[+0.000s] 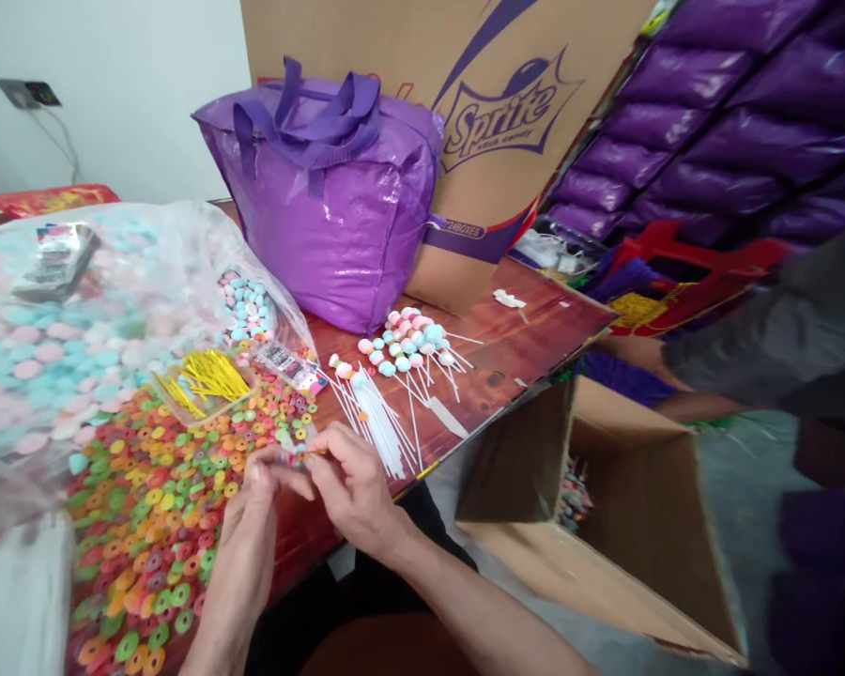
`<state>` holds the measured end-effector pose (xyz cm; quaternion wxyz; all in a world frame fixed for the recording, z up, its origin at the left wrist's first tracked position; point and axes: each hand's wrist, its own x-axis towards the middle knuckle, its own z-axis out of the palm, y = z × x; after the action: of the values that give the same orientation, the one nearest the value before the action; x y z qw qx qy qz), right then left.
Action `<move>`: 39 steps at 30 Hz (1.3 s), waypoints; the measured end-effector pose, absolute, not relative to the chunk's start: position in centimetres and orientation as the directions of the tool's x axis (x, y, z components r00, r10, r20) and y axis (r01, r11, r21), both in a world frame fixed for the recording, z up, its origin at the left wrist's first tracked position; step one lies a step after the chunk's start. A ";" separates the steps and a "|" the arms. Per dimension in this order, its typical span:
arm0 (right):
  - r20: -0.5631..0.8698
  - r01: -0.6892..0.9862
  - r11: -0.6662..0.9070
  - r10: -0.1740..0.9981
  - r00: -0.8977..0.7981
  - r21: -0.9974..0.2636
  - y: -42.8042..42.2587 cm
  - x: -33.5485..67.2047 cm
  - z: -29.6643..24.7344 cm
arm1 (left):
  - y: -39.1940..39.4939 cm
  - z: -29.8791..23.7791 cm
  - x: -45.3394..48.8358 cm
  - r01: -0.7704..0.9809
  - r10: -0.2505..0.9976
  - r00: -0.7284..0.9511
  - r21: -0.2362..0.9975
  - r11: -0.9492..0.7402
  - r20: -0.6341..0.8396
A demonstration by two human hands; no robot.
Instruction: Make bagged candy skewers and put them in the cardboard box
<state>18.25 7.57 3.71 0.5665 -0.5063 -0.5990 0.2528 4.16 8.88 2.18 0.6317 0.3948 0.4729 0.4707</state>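
Over the table's front edge, my left hand [253, 498] and my right hand [352, 483] meet with fingertips pinched together. Between them is a small multicoloured item [292, 459], mostly hidden by the fingers and too blurred to name. Ring-shaped gummy candies [176, 526] lie in a loose heap beside my left hand. Just beyond my right hand, white sticks [380, 422] are bundled on the table. Behind these, marshmallow skewers [415, 343] in pink, white and blue lie piled. Yellow twist ties [215, 376] fill a clear tray on the candy heap.
A large clear bag of pastel marshmallows [35, 347] covers the table's left side. At the back stand a purple tote bag [324, 225] and a Sprite carton [479, 207]. An open cardboard box [606, 554] sits low at right, near another person's arm [676, 366].
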 end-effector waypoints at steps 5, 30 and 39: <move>0.379 0.177 0.346 0.899 0.220 -0.922 6.6 18.8 3.6 | 9.6 1.8 5.8 -0.182 0.921 0.214 0.913 0.365 -0.325; 0.121 0.113 0.044 0.422 0.899 -0.993 0.1 36.7 -2.5 | 26.3 2.1 27.3 0.791 0.802 0.598 0.165 -0.589 -0.003; 0.346 0.904 -0.063 0.910 0.226 -0.424 11.0 28.6 -0.7 | 25.6 3.4 25.9 0.798 0.824 0.563 0.214 -0.564 0.071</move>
<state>28.64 11.03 -0.70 0.2855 -0.7290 -0.6221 0.0061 25.87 25.57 3.45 0.0790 0.8804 0.4604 0.0816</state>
